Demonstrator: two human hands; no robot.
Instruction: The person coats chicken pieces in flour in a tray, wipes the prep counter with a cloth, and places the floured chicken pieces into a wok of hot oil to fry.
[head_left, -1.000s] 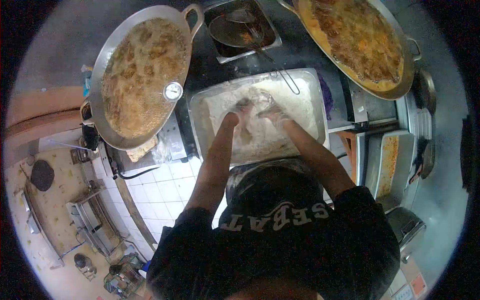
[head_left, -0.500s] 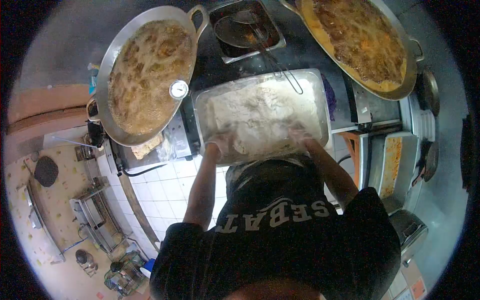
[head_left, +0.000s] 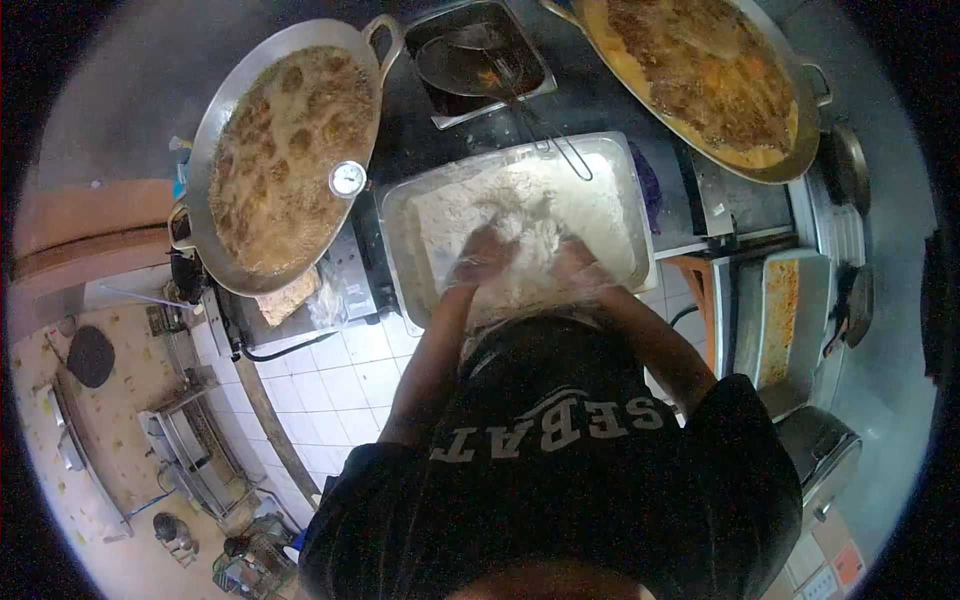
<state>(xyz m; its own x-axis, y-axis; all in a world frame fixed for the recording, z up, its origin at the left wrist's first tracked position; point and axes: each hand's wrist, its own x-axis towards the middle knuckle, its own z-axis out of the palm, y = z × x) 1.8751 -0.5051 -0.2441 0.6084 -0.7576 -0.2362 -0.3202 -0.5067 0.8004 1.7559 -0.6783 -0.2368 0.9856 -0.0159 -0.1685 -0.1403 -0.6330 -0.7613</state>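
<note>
A rectangular metal tray [head_left: 398, 245] of white flour [head_left: 595, 195] stands in front of me. Both my hands are inside it and wear thin clear plastic gloves. My left hand [head_left: 484, 256] reaches into the middle of the flour from the left. Close by on the right, my right hand [head_left: 580, 266] points inward towards it. Pale floury lumps [head_left: 535, 235] lie at and between the fingertips. Flour and blur hide the fingers' ends, so I cannot make out whether they grip any of these lumps.
A large pan of bubbling oil [head_left: 290, 160] with a dial thermometer [head_left: 348, 179] is at left; another oil pan [head_left: 700, 80] is at upper right. Behind the tray sits a dark metal container [head_left: 440, 122] with a wire-handled strainer [head_left: 560, 145], its handle reaching over the tray's rim.
Both hands have moved from the tray's near side corners inward to the middle of the flour, closer together. The floury lumps now lie gathered between them. The view has shifted slightly.
</note>
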